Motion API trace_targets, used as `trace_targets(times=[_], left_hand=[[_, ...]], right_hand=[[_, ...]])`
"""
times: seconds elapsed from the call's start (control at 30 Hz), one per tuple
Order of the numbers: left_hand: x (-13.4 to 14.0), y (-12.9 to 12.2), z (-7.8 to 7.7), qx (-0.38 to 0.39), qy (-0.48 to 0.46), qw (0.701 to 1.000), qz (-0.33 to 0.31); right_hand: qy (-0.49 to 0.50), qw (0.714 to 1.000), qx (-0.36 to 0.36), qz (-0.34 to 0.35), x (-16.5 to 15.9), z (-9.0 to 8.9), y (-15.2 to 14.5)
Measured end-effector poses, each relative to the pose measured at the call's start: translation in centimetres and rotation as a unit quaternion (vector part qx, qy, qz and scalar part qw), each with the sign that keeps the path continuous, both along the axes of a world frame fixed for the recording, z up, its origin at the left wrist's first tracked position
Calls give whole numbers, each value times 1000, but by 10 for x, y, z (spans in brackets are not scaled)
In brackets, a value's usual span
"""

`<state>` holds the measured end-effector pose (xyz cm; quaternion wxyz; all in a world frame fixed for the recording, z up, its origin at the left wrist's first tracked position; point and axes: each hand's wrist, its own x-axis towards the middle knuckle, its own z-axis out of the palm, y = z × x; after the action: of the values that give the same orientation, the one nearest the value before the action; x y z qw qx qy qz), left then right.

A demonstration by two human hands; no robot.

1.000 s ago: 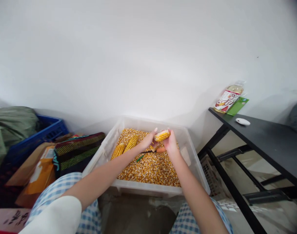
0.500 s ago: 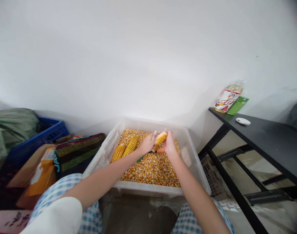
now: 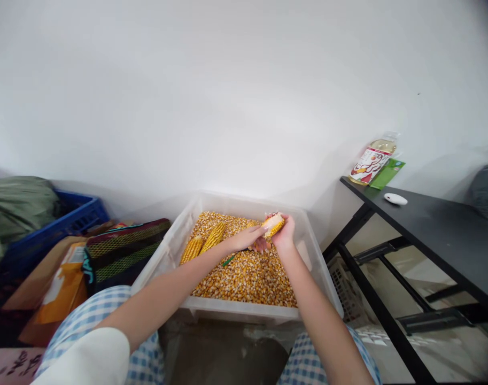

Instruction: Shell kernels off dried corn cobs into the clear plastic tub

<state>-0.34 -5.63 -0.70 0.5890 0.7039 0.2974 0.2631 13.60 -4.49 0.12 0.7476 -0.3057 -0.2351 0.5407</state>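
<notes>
A partly stripped ear of corn [image 3: 274,226], pale on one face and yellow with kernels on the other, is held over a translucent white bin [image 3: 244,306]. My right hand [image 3: 286,233] is closed around its right side. From the left, my left hand [image 3: 249,238] grips the ear's lower left part, its thumb on the bare face. Loose corn kernels [image 3: 244,283] fill much of the bin. Two full ears of corn, one of them in front [image 3: 192,249] and the other behind [image 3: 214,237], lie on the kernels at left. A green-ended tool [image 3: 228,261] lies partly hidden beneath my left hand.
At right stands a black table [image 3: 436,230] bearing a bottle [image 3: 372,160], a green packet [image 3: 388,174] and a white oval object [image 3: 395,199]. A plastic basket [image 3: 346,286] is under it. At left are a blue crate [image 3: 81,216], cardboard and a mesh bag [image 3: 125,251]. A wall rises behind.
Both hands have shifted slightly right with the ear, which is turned to show more of its bare face. My left hand has moved lower along it. The tool's orange part is now hidden.
</notes>
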Motion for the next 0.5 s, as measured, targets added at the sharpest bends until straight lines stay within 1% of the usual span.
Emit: trace_targets(times=[0.1, 0.17, 0.23, 0.33, 0.4, 0.43, 0.5], left_hand=[[7, -11, -3, -28, -20, 999, -14], [11, -13, -3, -49, -34, 998, -24], [11, -11, -2, -89, -50, 995, -10], [3, 3, 3, -143, -98, 983, 63], [-8, 16, 8, -168, -149, 970, 97], [-15, 22, 10, -189, -171, 963, 86], [-27, 30, 11, -257, -173, 950, 43]], right_hand=[[77, 996, -2, 54, 0, 3, -3], [87, 994, 9, 72, 1, 4, -4], [88, 993, 20, 70, 3, 6, -4], [57, 997, 21, 52, 4, 8, -3], [18, 998, 21, 58, 1, 9, -2], [-6, 997, 24, 73, -1, 9, -3], [-60, 989, 31, 130, -8, 8, -4]])
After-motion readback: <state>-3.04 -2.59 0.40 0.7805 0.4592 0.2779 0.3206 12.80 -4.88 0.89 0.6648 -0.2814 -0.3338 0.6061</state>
